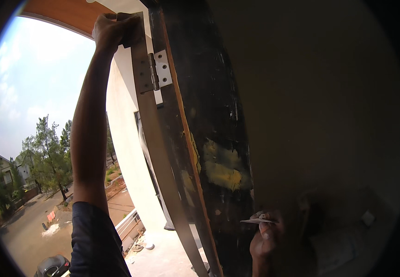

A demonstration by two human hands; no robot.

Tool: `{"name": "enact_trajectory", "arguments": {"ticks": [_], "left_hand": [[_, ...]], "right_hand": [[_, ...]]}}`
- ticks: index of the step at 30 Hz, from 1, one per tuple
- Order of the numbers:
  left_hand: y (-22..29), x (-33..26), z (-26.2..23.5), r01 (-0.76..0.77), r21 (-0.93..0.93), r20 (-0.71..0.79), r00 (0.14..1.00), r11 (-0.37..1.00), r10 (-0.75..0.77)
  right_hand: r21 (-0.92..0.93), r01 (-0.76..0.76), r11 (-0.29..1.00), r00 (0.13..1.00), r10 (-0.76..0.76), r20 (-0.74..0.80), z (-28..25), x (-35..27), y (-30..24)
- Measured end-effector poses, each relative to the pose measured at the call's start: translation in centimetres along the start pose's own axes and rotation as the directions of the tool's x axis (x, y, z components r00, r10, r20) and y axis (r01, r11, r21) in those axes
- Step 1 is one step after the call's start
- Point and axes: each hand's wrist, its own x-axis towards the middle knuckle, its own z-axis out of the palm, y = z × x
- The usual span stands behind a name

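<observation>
My left hand (107,32) is raised at the upper left, closed on a dark flat piece (130,28) pressed against the top of the brown door edge (150,124). Shadow hides what kind of piece it is. Just below it, a metal hinge (154,71) with several screws joins the edge to the dark frame. Low on the right, my right hand (264,237) grips a thin pale flat piece (254,220) with a small lump on top. Beside that hand stands a dark panel (209,101) with smeared yellow filler (223,175).
A white wall (126,138) and a pale floor (149,258) show through the gap. Outside are trees (47,152), a road (29,217) and a black helmet (52,266). A dark wall (320,115) fills the right side, with dim items low down.
</observation>
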Motion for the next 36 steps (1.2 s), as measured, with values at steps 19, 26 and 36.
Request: {"name": "enact_trajectory", "arguments": {"ticks": [19, 26, 36], "left_hand": [[-0.8, -2.1, 1.5, -0.040, -0.112, 0.010, 0.999, 0.993, 0.041], [-1.2, 3.2, 2.2, -0.098, 0.191, 0.013, 0.995, 0.977, 0.097], [-1.8, 4.3, 0.7, -0.145, 0.178, -0.066, 0.985, 0.973, 0.158]], "right_hand": [[-0.011, -0.011, 1.000, 0.999, 0.011, -0.051, -0.5, -0.2, 0.5], [-0.075, -0.079, 0.994, 0.997, 0.076, -0.034, -0.9, -0.9, 0.6], [-0.063, -0.081, 0.995, 0.996, 0.079, -0.042, -0.2, -0.8, 0.3]]}}
